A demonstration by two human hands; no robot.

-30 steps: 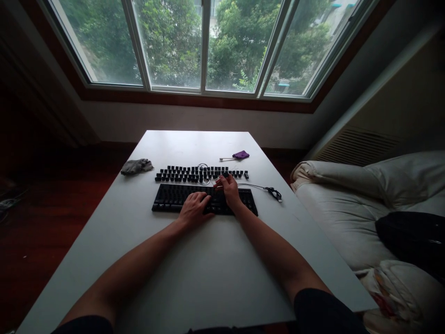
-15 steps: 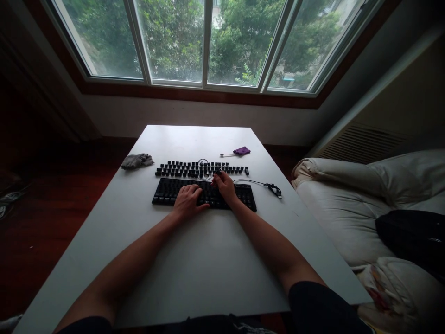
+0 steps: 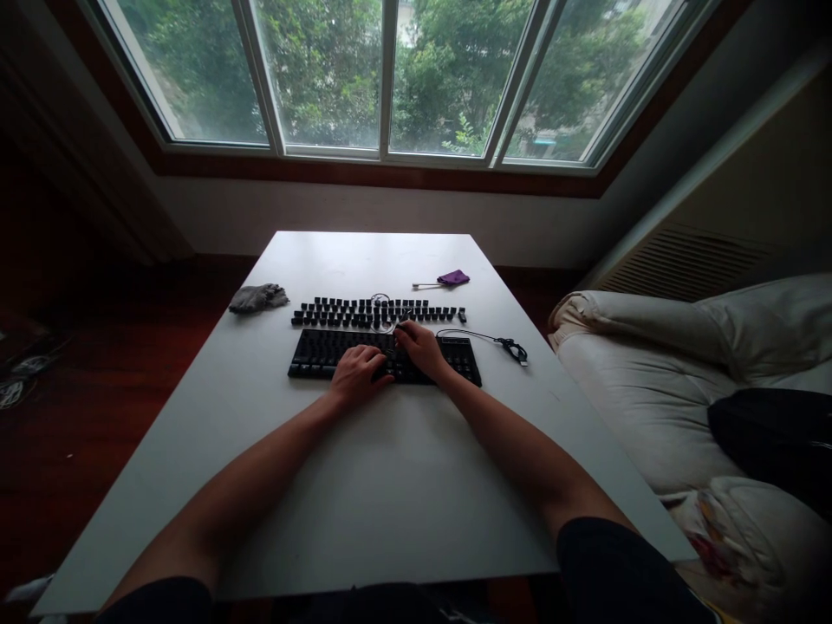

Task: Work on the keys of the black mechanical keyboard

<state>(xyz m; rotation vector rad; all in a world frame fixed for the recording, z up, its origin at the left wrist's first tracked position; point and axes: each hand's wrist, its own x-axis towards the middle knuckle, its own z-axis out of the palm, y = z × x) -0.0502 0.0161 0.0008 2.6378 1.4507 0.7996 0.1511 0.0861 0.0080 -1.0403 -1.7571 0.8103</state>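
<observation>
On a white bench [image 3: 390, 494], a black keyboard [image 3: 315, 352] is laid; rows of keycaps [image 3: 345, 318] are arranged just beyond. The left hand [image 3: 355, 373] is rested on the keyboard, thumb spread apart. Above it, the right hand [image 3: 419, 345] is clamped on a small dark object [image 3: 400, 326], not identifiable.

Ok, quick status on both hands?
Left hand: open, fingers bent, resting on the black computer keyboard.
Right hand: closed, seemingly pinching a small dark object, too small to identify.
</observation>
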